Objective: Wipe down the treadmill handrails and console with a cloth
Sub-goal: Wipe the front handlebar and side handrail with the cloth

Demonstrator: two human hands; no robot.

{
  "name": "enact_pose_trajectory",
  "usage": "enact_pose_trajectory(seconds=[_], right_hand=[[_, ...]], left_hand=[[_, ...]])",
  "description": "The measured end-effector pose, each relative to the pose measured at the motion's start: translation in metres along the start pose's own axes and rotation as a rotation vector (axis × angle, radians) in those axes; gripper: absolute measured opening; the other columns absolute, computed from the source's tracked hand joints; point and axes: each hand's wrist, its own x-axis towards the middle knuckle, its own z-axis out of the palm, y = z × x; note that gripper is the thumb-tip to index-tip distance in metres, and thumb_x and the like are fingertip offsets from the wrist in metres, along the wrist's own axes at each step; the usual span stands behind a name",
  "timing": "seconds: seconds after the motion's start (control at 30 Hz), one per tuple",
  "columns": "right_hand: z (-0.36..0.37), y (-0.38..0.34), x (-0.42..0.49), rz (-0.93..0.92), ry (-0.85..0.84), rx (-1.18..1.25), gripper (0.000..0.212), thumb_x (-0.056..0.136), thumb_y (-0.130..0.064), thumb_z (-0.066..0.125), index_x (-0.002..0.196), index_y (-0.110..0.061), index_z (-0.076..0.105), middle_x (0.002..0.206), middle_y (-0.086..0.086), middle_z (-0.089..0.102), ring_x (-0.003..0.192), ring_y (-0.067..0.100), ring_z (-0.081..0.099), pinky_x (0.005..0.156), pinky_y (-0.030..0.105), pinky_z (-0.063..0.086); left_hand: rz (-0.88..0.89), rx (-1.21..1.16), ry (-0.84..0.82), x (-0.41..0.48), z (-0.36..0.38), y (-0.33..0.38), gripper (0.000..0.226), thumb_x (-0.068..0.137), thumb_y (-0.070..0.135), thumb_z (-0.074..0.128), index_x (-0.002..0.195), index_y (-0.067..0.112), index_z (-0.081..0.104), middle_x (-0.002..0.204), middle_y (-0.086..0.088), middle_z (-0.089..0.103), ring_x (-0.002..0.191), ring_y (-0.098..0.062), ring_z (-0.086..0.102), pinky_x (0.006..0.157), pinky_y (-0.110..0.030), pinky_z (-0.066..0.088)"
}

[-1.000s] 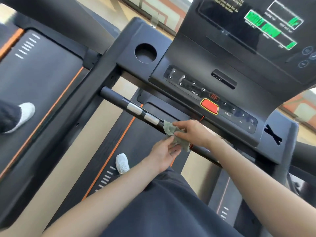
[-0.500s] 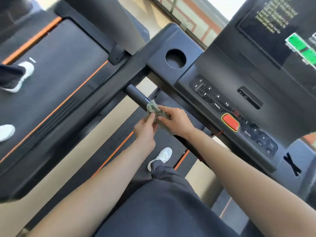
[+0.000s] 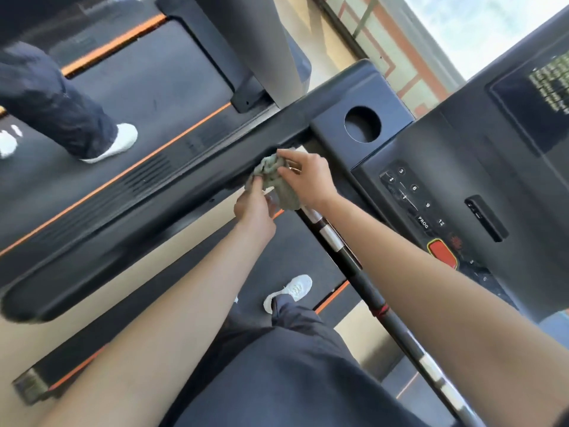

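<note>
Two bare hands are recorded at one crumpled grey-green cloth [image 3: 274, 180]. It is bunched where the black crossbar with silver bands [image 3: 329, 235] meets the long black side handrail [image 3: 138, 223], just below the left corner of the black treadmill console [image 3: 462, 155]. The right hand [image 3: 309, 180] is placed over the upper right side of the cloth. Its fingers [image 3: 288, 155] are curled round the top of the bundle and its thumb is pressed into the front, so the cloth is grasped between them. The left hand [image 3: 254, 209] is set below and to the left, and its fingers [image 3: 257, 184] are closed on the lower left edge, pinching the fabric. A loose tail of cloth hangs between the two hands and lies against the crossbar. The bundle is seen against the inner edge of the side handrail. On the console, a round cup recess [image 3: 362, 124], a numbered keypad [image 3: 412, 195] and a red stop button [image 3: 442, 253] are noted, all apart from the cloth. A second person's white shoe [image 3: 115, 143] is observed on the neighbouring treadmill belt [image 3: 123, 97].
</note>
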Motion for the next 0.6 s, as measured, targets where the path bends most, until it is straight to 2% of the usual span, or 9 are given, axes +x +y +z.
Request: enact_pose_trajectory(seconds=[0.07, 0.17, 0.2, 0.3, 0.37, 0.43, 0.53, 0.6], right_hand=[[0.000, 0.002, 0.003, 0.037, 0.004, 0.056, 0.032, 0.087, -0.019, 0.071, 0.119, -0.023, 0.072, 0.109, -0.006, 0.073, 0.096, 0.009, 0.071, 0.096, 0.035, 0.054], [0.003, -0.004, 0.008, 0.101, 0.068, 0.097, 0.029, 0.086, -0.030, 0.074, 0.113, -0.020, 0.071, 0.106, -0.008, 0.072, 0.091, 0.007, 0.070, 0.093, 0.034, 0.054], [0.004, -0.006, 0.010, 0.127, 0.075, 0.090, 0.031, 0.084, -0.035, 0.075, 0.111, -0.020, 0.071, 0.105, -0.008, 0.072, 0.093, 0.009, 0.069, 0.093, 0.034, 0.053], [0.005, -0.011, 0.017, 0.194, 0.023, 0.005, 0.033, 0.082, -0.045, 0.075, 0.100, -0.018, 0.073, 0.098, -0.002, 0.072, 0.097, 0.016, 0.065, 0.090, 0.035, 0.053], [0.001, -0.011, 0.022, 0.217, -0.025, -0.011, 0.031, 0.084, -0.047, 0.072, 0.086, -0.016, 0.074, 0.087, 0.003, 0.071, 0.088, 0.019, 0.065, 0.083, 0.038, 0.055], [-0.005, -0.009, 0.023, 0.222, -0.064, 0.027, 0.029, 0.085, -0.047, 0.072, 0.079, -0.019, 0.076, 0.081, 0.004, 0.072, 0.084, 0.018, 0.067, 0.079, 0.039, 0.057], [-0.009, -0.004, 0.020, 0.226, -0.080, 0.105, 0.016, 0.088, -0.043, 0.073, 0.089, -0.029, 0.081, 0.080, -0.007, 0.073, 0.087, 0.011, 0.068, 0.085, 0.034, 0.057], [-0.010, -0.001, 0.016, 0.209, -0.066, 0.106, 0.017, 0.089, -0.039, 0.073, 0.099, -0.027, 0.081, 0.083, -0.011, 0.074, 0.086, 0.007, 0.068, 0.086, 0.033, 0.056]], left_hand=[[-0.100, 0.031, 0.062, 0.002, -0.011, -0.007, 0.020, 0.088, 0.031, 0.073, 0.089, 0.015, 0.061, 0.098, -0.002, 0.064, 0.089, -0.018, 0.064, 0.089, -0.032, 0.060], [-0.057, 0.044, 0.067, 0.002, -0.025, -0.021, 0.009, 0.094, 0.021, 0.066, 0.091, 0.012, 0.063, 0.116, -0.008, 0.069, 0.091, -0.019, 0.065, 0.088, -0.030, 0.059], [-0.017, 0.049, 0.034, 0.000, -0.025, -0.022, 0.008, 0.095, 0.020, 0.065, 0.096, 0.012, 0.066, 0.120, -0.008, 0.070, 0.096, -0.019, 0.066, 0.088, -0.029, 0.059], [0.049, 0.051, -0.176, -0.002, -0.013, -0.012, 0.026, 0.095, 0.034, 0.068, 0.117, 0.021, 0.071, 0.119, 0.002, 0.073, 0.111, -0.015, 0.067, 0.090, -0.030, 0.058], [0.026, 0.038, -0.293, 0.002, -0.002, -0.001, 0.034, 0.093, 0.044, 0.069, 0.120, 0.024, 0.071, 0.117, 0.003, 0.074, 0.110, -0.016, 0.070, 0.095, -0.036, 0.057], [0.008, 0.043, -0.287, 0.008, 0.010, 0.005, 0.041, 0.089, 0.049, 0.072, 0.118, 0.020, 0.073, 0.113, -0.001, 0.076, 0.103, -0.020, 0.074, 0.094, -0.042, 0.058], [0.033, 0.083, -0.205, 0.010, 0.023, 0.002, 0.040, 0.085, 0.049, 0.078, 0.110, 0.018, 0.075, 0.105, -0.003, 0.078, 0.095, -0.024, 0.076, 0.089, -0.045, 0.061], [0.078, 0.096, -0.225, 0.012, 0.022, -0.004, 0.036, 0.088, 0.048, 0.075, 0.110, 0.018, 0.075, 0.105, -0.002, 0.078, 0.096, -0.023, 0.076, 0.089, -0.045, 0.061]])
